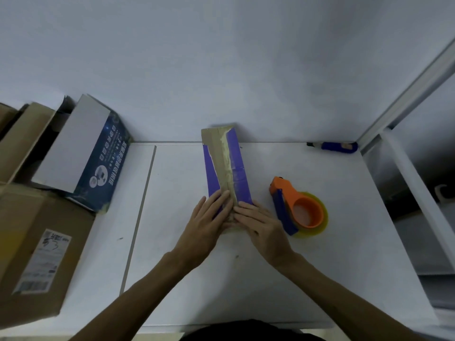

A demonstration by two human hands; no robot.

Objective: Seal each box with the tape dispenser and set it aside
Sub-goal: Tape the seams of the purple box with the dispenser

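Both the left hand (206,219) and right hand (261,223), fingers straight, press flat the near flaps of the long purple cardboard box (227,168), so taping likely comes next, needing the orange tape dispenser (299,207) just right of it.

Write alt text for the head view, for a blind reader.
The left hand and right hand press flat on the near end of a long purple box with bare cardboard along its top seam, on a white table. An orange tape dispenser lies to its right, cardboard boxes at the left.
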